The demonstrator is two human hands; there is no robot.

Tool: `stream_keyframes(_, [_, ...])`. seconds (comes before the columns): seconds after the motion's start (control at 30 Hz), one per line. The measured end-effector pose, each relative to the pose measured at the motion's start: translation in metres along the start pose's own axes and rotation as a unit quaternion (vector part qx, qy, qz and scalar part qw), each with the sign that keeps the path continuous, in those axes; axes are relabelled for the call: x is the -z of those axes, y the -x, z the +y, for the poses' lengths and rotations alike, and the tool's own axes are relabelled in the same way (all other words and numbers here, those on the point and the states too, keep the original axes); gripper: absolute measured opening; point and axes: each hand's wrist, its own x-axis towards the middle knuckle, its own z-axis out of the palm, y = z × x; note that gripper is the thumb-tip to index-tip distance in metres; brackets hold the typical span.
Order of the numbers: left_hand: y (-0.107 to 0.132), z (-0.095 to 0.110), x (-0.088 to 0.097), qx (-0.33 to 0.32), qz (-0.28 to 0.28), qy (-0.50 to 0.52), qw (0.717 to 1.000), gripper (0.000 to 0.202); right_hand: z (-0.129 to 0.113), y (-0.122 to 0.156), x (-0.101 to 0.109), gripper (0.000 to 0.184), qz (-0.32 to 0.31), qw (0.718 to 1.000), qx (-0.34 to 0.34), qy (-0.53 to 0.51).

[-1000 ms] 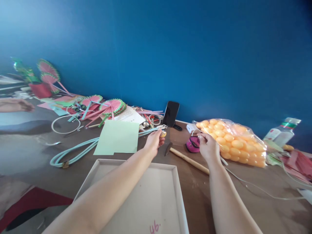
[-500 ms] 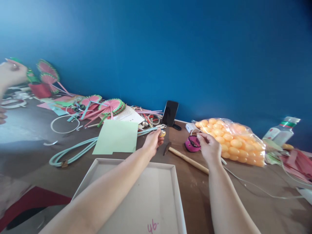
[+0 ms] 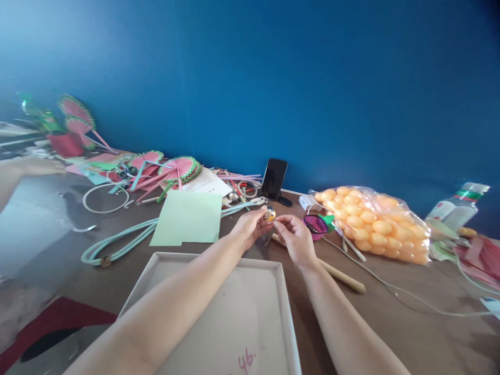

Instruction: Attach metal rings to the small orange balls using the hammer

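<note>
Between its thumb and fingers, my left hand (image 3: 252,228) holds a small shiny gold-and-silver ball (image 3: 269,213). My right hand (image 3: 295,237) is pinched closed right beside the ball; whatever is between those fingertips is too small to make out. Beneath and behind the right hand lies a hammer (image 3: 344,276), its wooden handle partly covered. A small purple pouch (image 3: 315,225) with a green piece at its edge sits just past the right hand. Below the left forearm is a shallow open cardboard box (image 3: 253,307) marked "46".
A bag of orange balls (image 3: 375,224), a clear bottle (image 3: 455,208) and a white cable (image 3: 398,289) lie right. A phone (image 3: 274,179) leans on the wall. Left are green paper (image 3: 187,219), coiled tubing (image 3: 97,255), paper fans (image 3: 179,169) and another person's arm (image 3: 27,169).
My right hand has left the purple pouch and moved left to the ball in my left hand. A green piece now shows at the pouch. The other person's arm has lowered.
</note>
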Motion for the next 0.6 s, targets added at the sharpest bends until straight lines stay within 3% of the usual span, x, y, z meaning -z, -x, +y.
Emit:
stream_keyframes(0.27, [0.0003,-0.0005,0.0018,-0.004,-0.002,-0.024,1.000,0.021,0.0084,-0.0044,0.0025,0.023,-0.016,0.989,-0.063,-0.134])
stream_keyframes(0.6, [0.0030,-0.0007,0.0003,-0.006,0.032,-0.107,0.994,0.034,0.0054,-0.0039,0.0020,0.026,-0.005,0.982,-0.102,-0.161])
